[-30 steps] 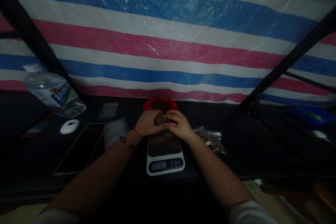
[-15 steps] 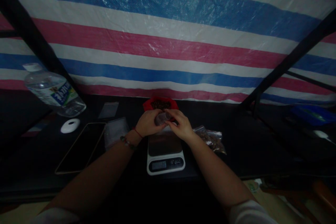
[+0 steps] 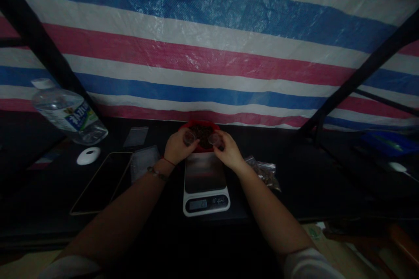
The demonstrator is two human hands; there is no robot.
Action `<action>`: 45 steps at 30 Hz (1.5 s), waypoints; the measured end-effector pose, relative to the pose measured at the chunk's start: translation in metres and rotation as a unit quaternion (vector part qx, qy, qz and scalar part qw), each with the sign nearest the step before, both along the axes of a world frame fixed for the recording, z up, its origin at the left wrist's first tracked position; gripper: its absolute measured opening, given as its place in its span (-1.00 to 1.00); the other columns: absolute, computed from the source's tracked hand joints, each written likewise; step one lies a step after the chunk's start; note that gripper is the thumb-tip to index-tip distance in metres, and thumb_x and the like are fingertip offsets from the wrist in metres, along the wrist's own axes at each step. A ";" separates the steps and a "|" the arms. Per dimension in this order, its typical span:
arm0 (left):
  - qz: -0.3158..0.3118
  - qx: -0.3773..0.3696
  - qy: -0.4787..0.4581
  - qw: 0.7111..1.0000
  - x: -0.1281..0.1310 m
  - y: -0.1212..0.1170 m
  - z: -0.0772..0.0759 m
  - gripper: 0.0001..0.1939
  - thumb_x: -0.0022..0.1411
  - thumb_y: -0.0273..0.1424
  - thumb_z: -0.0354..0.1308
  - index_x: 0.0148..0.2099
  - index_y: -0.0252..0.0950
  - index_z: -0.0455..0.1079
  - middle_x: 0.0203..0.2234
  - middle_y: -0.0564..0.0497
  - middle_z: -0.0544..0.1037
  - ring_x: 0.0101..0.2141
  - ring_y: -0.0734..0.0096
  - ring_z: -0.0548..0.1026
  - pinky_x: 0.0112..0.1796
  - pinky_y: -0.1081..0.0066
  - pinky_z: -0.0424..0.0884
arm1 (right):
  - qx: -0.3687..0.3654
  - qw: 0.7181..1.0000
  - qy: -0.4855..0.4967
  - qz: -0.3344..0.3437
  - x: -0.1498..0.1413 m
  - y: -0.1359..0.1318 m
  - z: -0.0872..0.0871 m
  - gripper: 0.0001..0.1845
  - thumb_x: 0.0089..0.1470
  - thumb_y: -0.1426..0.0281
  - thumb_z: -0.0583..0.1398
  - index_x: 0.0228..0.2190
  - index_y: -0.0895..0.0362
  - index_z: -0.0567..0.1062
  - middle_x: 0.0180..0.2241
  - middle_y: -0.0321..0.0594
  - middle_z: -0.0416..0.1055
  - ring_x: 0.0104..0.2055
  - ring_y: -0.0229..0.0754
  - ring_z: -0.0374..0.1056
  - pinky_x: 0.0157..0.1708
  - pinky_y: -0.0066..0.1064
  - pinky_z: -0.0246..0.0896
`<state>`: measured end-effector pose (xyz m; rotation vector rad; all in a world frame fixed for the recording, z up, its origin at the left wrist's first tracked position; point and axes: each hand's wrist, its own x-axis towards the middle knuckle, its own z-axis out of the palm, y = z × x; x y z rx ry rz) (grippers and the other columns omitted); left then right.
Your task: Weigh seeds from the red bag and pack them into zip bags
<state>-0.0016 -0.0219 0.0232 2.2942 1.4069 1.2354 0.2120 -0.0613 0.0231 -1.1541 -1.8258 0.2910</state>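
Behind the scale, my left hand [image 3: 176, 147] is closed on a small clear round cup [image 3: 189, 137]. My right hand [image 3: 229, 151] pinches a second small clear round piece [image 3: 215, 138], perhaps a lid. Both pieces hover at the near rim of a red bowl [image 3: 186, 127] filled with dark brown bits. A white kitchen scale [image 3: 205, 183] with a steel plate sits just in front of my hands, nothing on it.
A clear zip bag of brown bits [image 3: 266, 172] lies right of the scale. Left of it are empty zip bags [image 3: 144, 163], a dark tablet [image 3: 101, 183], a white round object [image 3: 87, 156] and a water bottle [image 3: 67, 113]. A striped tarp hangs behind the dark table.
My hands were joined on one small clear container above the scale. They have drawn apart, each with a clear piece, and moved slightly back to the red bowl.
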 end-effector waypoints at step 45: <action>0.060 -0.151 -0.158 0.974 -0.012 0.029 -0.027 -0.63 0.14 -0.06 0.04 -0.18 -0.26 0.27 -0.33 -0.04 0.52 -0.28 0.28 0.50 -0.23 0.32 0.38 | -0.234 0.969 0.011 0.081 -0.046 0.097 -0.027 -0.55 -0.19 0.61 0.26 -0.15 0.20 0.47 -0.16 -0.15 0.50 -0.16 -0.23 0.43 -0.10 -0.40 0.29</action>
